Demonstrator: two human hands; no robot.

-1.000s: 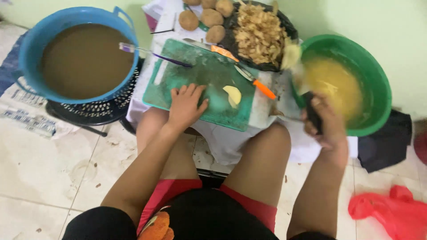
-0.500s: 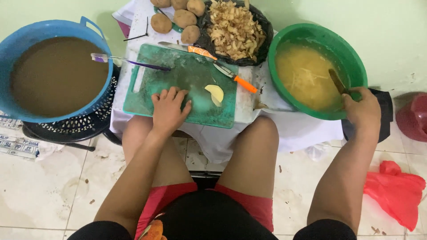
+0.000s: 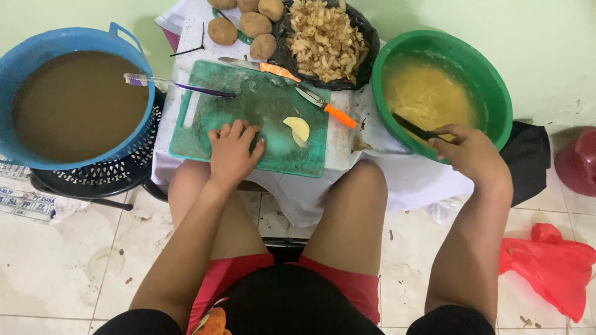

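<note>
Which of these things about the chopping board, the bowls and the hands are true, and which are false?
1. The left hand rests flat on the green chopping board. True.
2. The right hand holds a dark tool over the green bowl. True.
3. The blue tub holds clear water. False: the water is brown.
4. A whole unpeeled potato lies on the board. False: a peeled pale piece lies there.
5. The orange-handled knife is in nobody's hand. True.
</note>
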